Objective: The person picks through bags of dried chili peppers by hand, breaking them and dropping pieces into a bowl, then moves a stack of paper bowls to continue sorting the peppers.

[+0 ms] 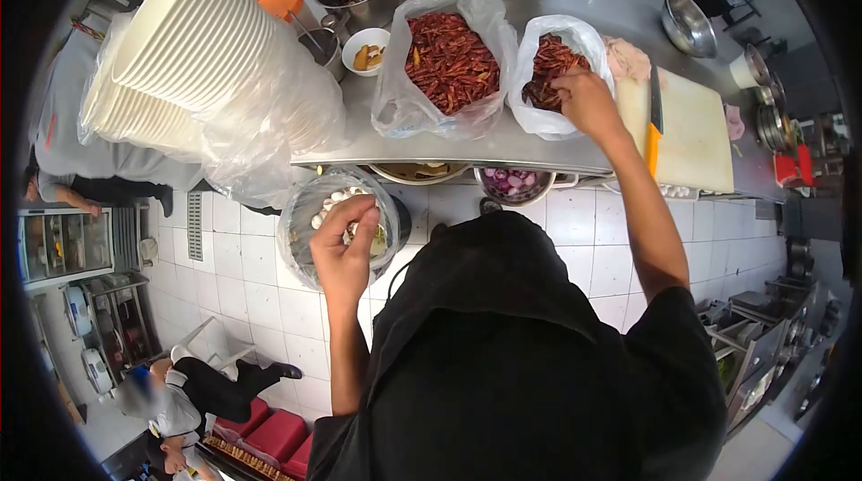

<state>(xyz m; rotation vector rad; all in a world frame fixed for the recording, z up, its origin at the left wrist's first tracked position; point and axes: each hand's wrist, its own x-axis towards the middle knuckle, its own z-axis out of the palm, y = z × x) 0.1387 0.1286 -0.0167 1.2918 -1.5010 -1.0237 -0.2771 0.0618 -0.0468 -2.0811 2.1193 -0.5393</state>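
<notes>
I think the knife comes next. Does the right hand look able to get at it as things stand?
Probably yes. The knife lies uncovered on the board, just beside the right hand, with its handle toward the person. That hand is busy in the chilli bag, though.

The person wears a plain black top (503,364) that fills the view from 5 to 7 o'clock. Its cloth is matt and unmarked, and it bunches into soft, hood-like folds toward the centre. The sleeves are short. The right sleeve (687,324) ends above the elbow at 4 o'clock, and the left sleeve (334,445) ends at 7 o'clock. The forearms, wrists, left hand (346,247) and right hand (588,102) are bare.
</notes>
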